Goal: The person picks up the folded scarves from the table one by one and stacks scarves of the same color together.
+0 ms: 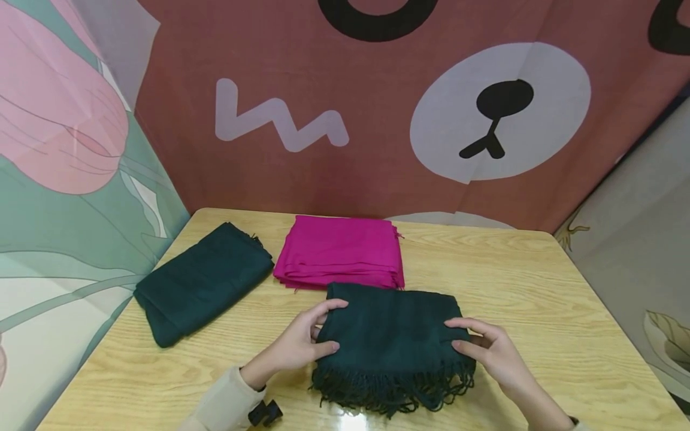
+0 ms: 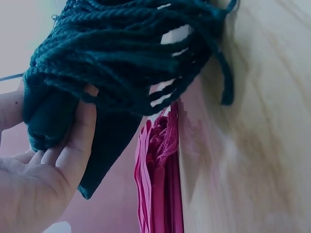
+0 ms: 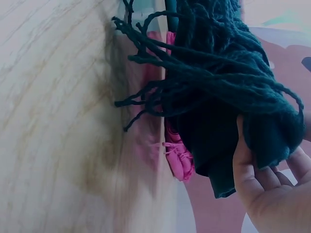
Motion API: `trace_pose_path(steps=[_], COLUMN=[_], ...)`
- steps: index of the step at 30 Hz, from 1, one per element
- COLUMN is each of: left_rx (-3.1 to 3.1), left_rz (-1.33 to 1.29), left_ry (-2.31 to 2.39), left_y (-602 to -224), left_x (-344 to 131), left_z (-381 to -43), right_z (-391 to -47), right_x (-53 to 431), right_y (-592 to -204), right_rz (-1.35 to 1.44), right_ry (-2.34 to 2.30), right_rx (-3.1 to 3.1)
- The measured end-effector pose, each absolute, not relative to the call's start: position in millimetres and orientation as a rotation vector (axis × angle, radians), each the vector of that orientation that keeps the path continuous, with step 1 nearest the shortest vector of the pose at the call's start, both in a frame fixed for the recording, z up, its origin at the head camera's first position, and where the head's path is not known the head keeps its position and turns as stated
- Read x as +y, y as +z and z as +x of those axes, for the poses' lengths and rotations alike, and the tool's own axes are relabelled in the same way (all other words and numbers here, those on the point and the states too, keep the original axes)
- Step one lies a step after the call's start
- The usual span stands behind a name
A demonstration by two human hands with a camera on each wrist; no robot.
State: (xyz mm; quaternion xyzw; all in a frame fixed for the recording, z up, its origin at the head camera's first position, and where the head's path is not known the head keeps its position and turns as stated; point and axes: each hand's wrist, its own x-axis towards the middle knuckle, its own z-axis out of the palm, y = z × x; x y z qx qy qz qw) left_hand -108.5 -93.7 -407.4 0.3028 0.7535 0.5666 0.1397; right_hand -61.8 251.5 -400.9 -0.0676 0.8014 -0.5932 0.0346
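A folded dark green scarf (image 1: pixel 393 329) with a long fringe is held up off the table between both hands. My left hand (image 1: pixel 296 338) grips its left edge, thumb on top and fingers underneath. The right hand (image 1: pixel 493 353) grips the opposite edge in much the same way. In the left wrist view, the fringe (image 2: pixel 116 58) hangs down beside the left hand (image 2: pixel 48 174). In the right wrist view, the right hand (image 3: pixel 272 189) has its fingers around the folded green cloth (image 3: pixel 267 141), and strands of fringe dangle towards the table.
Behind the held scarf lies a folded magenta scarf (image 1: pixel 345 251), at the back of the wooden table (image 1: pixel 501 263). Another folded dark green cloth (image 1: pixel 205 284) lies at an angle on the left. Printed fabric (image 1: pixel 280 173) hangs behind the table and along its sides.
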Motion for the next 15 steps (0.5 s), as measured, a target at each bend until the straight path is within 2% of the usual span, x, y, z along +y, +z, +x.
trace_pose_path(steps=[15], left_rx=[2.134], left_rz=[0.8], left_ry=[1.615], left_y=[-411.9], left_x=[-94.7], left_z=[-107.3], right_z=[-65.1], right_x=[255.2], right_y=[-407.4], right_rz=[-0.266], right_ry=[-1.74], right_rx=[2.305])
